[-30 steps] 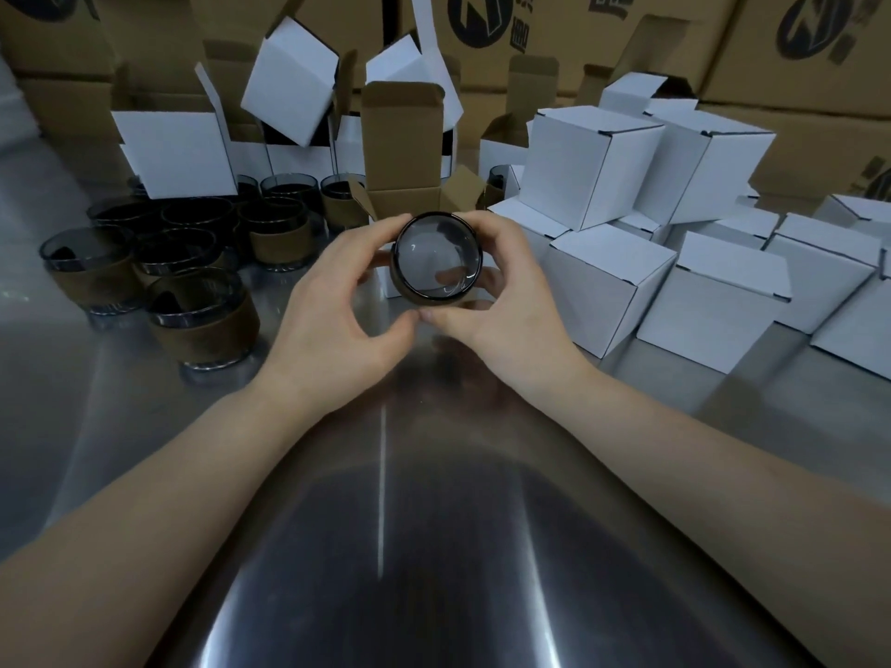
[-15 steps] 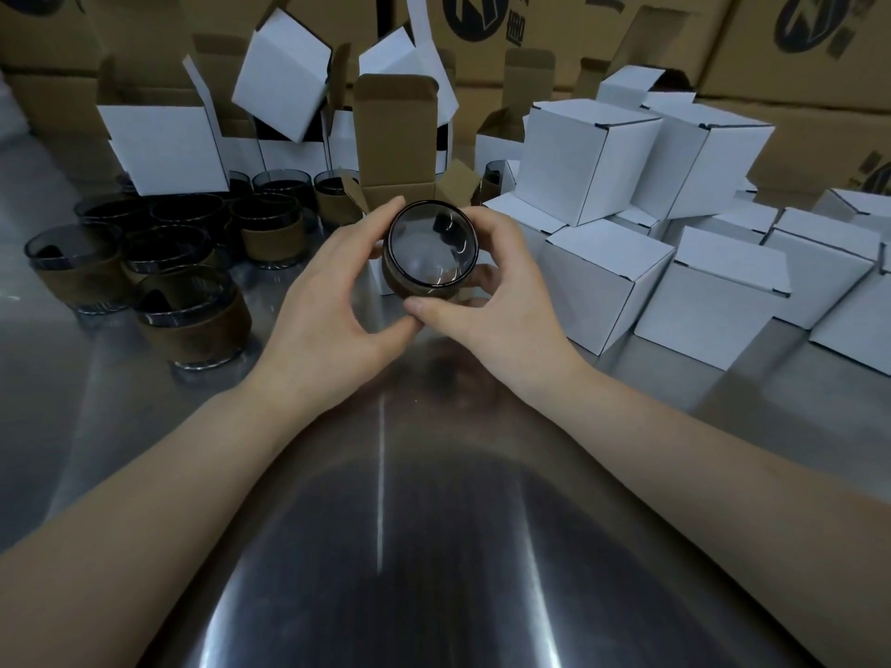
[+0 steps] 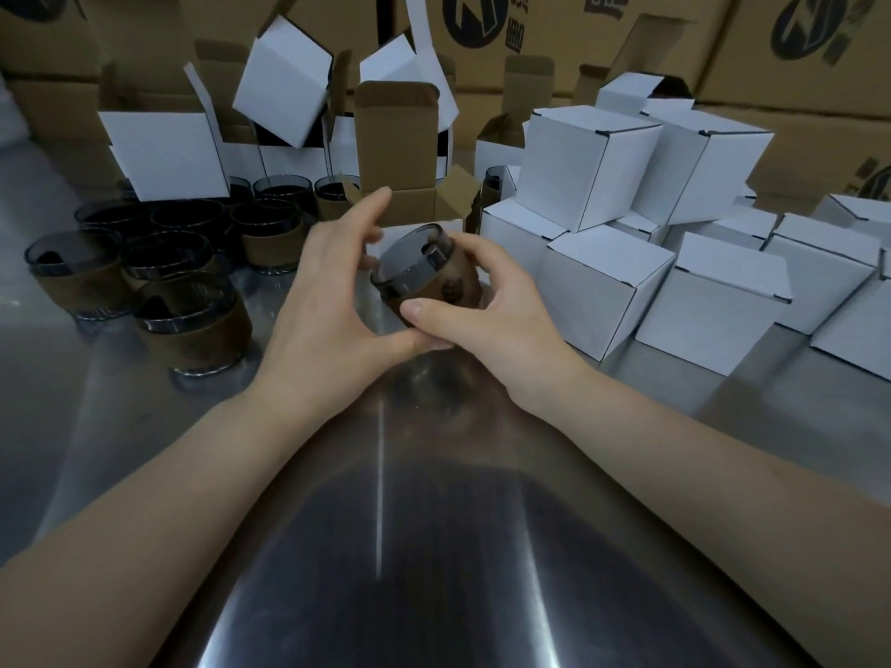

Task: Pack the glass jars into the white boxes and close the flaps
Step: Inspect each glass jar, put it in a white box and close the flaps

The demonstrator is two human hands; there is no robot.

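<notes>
A dark glass jar (image 3: 420,277) with a brown band is tilted, its mouth facing up and left. My right hand (image 3: 487,311) grips it, fingers curled over the rim and thumb on the band. My left hand (image 3: 332,291) is beside it with fingers spread and loosened; its thumb touches the jar's lower side. Just behind the jar stands an open white box (image 3: 410,204) with its brown lid flap raised. Several more banded jars (image 3: 193,325) stand at the left.
Closed white boxes (image 3: 598,291) are stacked at the right. Open white boxes (image 3: 164,156) stand behind the jars at the back left. Large brown cartons (image 3: 602,41) line the back. Everything rests on a shiny metal table (image 3: 376,547).
The jar has turned from showing its base toward me to lying tilted with its side visible. My left fingers have come off the jar and spread, while my right hand keeps hold.
</notes>
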